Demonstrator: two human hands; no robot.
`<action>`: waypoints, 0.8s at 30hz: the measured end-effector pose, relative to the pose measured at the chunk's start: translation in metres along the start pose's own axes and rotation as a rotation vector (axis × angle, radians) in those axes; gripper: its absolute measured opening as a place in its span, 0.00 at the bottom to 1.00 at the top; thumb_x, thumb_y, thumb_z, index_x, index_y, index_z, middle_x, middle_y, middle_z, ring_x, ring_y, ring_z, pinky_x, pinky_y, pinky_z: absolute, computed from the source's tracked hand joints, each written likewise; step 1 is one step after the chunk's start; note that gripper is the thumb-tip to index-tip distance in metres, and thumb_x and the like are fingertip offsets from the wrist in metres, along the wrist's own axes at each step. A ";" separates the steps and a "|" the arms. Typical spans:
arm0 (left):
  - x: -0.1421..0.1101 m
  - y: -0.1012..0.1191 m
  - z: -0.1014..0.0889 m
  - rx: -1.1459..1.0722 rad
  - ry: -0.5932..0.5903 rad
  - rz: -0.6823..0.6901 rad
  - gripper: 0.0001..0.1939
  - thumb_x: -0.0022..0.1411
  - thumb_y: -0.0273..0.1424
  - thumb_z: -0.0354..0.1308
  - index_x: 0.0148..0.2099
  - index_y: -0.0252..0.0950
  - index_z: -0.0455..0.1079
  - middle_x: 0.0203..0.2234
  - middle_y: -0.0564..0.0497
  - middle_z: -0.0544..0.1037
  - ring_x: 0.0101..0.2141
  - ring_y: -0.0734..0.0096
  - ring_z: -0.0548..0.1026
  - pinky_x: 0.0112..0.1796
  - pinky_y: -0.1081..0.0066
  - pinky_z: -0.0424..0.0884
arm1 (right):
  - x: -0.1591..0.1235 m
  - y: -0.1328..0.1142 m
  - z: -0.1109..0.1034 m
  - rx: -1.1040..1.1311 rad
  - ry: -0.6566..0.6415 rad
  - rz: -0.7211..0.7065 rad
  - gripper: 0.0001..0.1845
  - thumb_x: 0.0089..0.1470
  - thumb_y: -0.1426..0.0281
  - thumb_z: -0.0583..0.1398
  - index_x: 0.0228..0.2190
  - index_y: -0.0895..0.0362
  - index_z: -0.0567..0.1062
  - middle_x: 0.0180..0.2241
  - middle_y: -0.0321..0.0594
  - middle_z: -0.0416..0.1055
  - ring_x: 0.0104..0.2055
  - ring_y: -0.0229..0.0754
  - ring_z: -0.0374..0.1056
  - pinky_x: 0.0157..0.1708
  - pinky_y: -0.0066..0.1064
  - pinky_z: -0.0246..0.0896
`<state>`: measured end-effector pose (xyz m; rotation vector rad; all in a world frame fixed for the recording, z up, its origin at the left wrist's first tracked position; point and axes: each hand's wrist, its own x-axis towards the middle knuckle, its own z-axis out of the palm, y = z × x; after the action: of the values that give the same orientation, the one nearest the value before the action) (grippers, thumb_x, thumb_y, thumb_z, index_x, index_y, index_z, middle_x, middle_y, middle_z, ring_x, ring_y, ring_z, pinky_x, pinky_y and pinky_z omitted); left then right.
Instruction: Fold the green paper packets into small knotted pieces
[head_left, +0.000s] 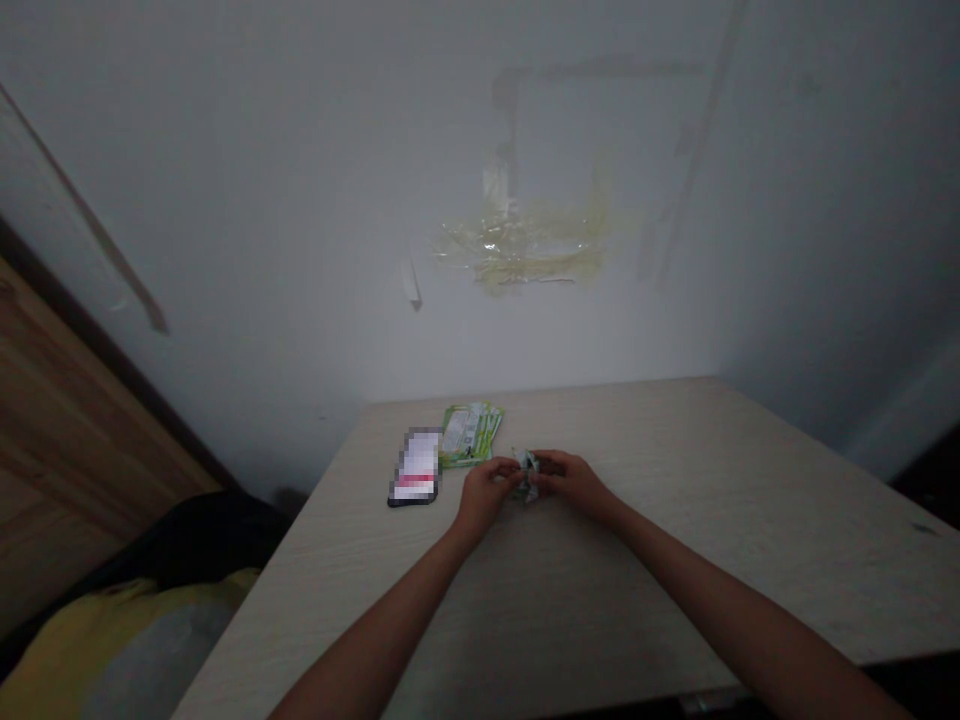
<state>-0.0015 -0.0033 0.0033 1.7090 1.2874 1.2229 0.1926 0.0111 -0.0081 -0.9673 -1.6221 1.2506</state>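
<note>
Above the middle of the table, my left hand (489, 490) and my right hand (574, 480) meet around a small green-and-white packet (530, 478). Each hand pinches one side of it between thumb and fingers. The packet looks creased or folded, and the fingers cover much of it. Just beyond my left hand lies a fanned stack of flat green-and-white printed packets (471, 435). A phone (418, 465) with a lit, blurred-out screen rests to the left of that stack.
The pale wooden table (675, 480) reaches back to a white wall (300, 200) with peeling, yellowed tape (525, 255). At lower left, a yellow-and-grey cloth item (150, 640) and a dark bag-like shape (202, 535) lie beside the table. A wooden panel (60, 430) stands behind them.
</note>
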 end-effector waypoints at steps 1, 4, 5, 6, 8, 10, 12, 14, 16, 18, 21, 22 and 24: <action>0.000 0.000 0.000 0.002 0.000 0.000 0.10 0.51 0.36 0.63 0.35 0.36 0.77 0.30 0.50 0.81 0.34 0.65 0.78 0.39 0.68 0.72 | 0.000 0.000 0.000 0.004 -0.001 0.004 0.31 0.44 0.58 0.68 0.48 0.58 0.74 0.37 0.44 0.77 0.37 0.46 0.73 0.39 0.41 0.71; -0.001 0.002 -0.001 0.006 -0.002 0.003 0.09 0.51 0.36 0.63 0.35 0.37 0.77 0.30 0.50 0.81 0.33 0.65 0.78 0.40 0.68 0.72 | 0.000 0.002 -0.001 0.024 -0.016 0.010 0.31 0.43 0.58 0.68 0.48 0.59 0.73 0.36 0.44 0.77 0.36 0.46 0.74 0.38 0.42 0.71; -0.001 0.003 -0.001 0.007 -0.001 0.004 0.09 0.51 0.36 0.63 0.35 0.37 0.77 0.31 0.50 0.82 0.33 0.65 0.78 0.40 0.68 0.72 | 0.001 0.002 -0.001 0.031 -0.020 0.010 0.31 0.43 0.58 0.68 0.48 0.60 0.73 0.35 0.44 0.77 0.35 0.46 0.74 0.38 0.42 0.71; -0.001 0.003 -0.001 0.009 0.001 0.004 0.09 0.52 0.36 0.63 0.35 0.37 0.77 0.31 0.50 0.82 0.33 0.65 0.78 0.40 0.68 0.72 | 0.001 0.002 -0.001 0.038 -0.022 0.011 0.32 0.43 0.59 0.69 0.48 0.60 0.73 0.35 0.44 0.77 0.35 0.46 0.74 0.38 0.42 0.71; -0.001 0.003 -0.001 0.013 0.007 0.002 0.09 0.52 0.36 0.62 0.35 0.37 0.77 0.31 0.50 0.82 0.33 0.65 0.78 0.39 0.68 0.72 | 0.001 0.002 -0.002 0.053 -0.018 0.017 0.32 0.43 0.59 0.69 0.48 0.60 0.73 0.34 0.44 0.77 0.34 0.46 0.74 0.38 0.42 0.71; -0.001 0.003 0.000 0.019 0.014 0.000 0.10 0.53 0.37 0.62 0.35 0.37 0.77 0.31 0.50 0.82 0.33 0.65 0.78 0.39 0.68 0.72 | 0.001 0.001 -0.002 0.067 -0.015 0.019 0.31 0.42 0.59 0.69 0.48 0.59 0.73 0.34 0.43 0.77 0.35 0.46 0.74 0.38 0.42 0.71; -0.001 0.002 0.000 0.025 0.019 -0.004 0.10 0.53 0.37 0.62 0.35 0.37 0.77 0.30 0.50 0.81 0.32 0.66 0.78 0.38 0.68 0.72 | 0.001 0.001 -0.001 0.074 -0.017 0.013 0.31 0.42 0.60 0.69 0.47 0.58 0.74 0.35 0.43 0.76 0.36 0.45 0.73 0.39 0.41 0.70; 0.000 0.002 0.000 0.031 0.026 -0.007 0.11 0.53 0.38 0.62 0.35 0.37 0.77 0.29 0.50 0.81 0.32 0.66 0.78 0.37 0.69 0.72 | 0.001 0.001 -0.001 0.083 -0.015 0.013 0.30 0.41 0.60 0.69 0.47 0.58 0.74 0.35 0.43 0.76 0.36 0.46 0.73 0.39 0.41 0.70; 0.000 0.001 0.000 0.037 0.033 -0.010 0.11 0.52 0.38 0.62 0.35 0.37 0.77 0.29 0.50 0.81 0.31 0.66 0.77 0.36 0.69 0.72 | 0.001 0.002 -0.002 0.101 -0.014 0.023 0.31 0.41 0.60 0.69 0.47 0.58 0.74 0.35 0.43 0.76 0.36 0.46 0.73 0.39 0.42 0.70; 0.000 0.000 0.000 0.042 0.037 -0.011 0.10 0.52 0.38 0.62 0.34 0.36 0.77 0.28 0.50 0.81 0.30 0.66 0.77 0.36 0.69 0.72 | 0.002 0.003 -0.002 0.118 -0.025 0.028 0.31 0.41 0.60 0.69 0.48 0.58 0.73 0.36 0.44 0.76 0.37 0.46 0.73 0.40 0.42 0.71; 0.000 -0.001 0.000 0.049 0.041 -0.009 0.10 0.52 0.37 0.62 0.34 0.37 0.77 0.28 0.51 0.81 0.30 0.67 0.77 0.36 0.69 0.71 | 0.002 0.005 -0.003 0.122 -0.038 0.015 0.31 0.41 0.60 0.69 0.47 0.58 0.73 0.37 0.45 0.76 0.37 0.46 0.73 0.41 0.43 0.70; 0.000 -0.001 0.000 0.053 0.042 -0.008 0.10 0.52 0.37 0.62 0.33 0.37 0.77 0.28 0.51 0.81 0.30 0.67 0.77 0.36 0.69 0.71 | 0.002 0.005 -0.003 0.124 -0.039 0.013 0.31 0.41 0.60 0.69 0.47 0.58 0.73 0.37 0.44 0.76 0.38 0.46 0.73 0.42 0.44 0.70; 0.000 -0.002 0.000 0.059 0.040 -0.007 0.10 0.52 0.38 0.61 0.33 0.37 0.77 0.28 0.50 0.80 0.31 0.66 0.77 0.36 0.69 0.71 | 0.002 0.005 -0.003 0.124 -0.040 0.010 0.31 0.41 0.60 0.69 0.48 0.58 0.74 0.37 0.44 0.76 0.38 0.46 0.73 0.42 0.44 0.70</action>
<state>-0.0016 -0.0027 0.0018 1.7280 1.3650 1.2317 0.1953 0.0147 -0.0119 -0.8795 -1.5527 1.3683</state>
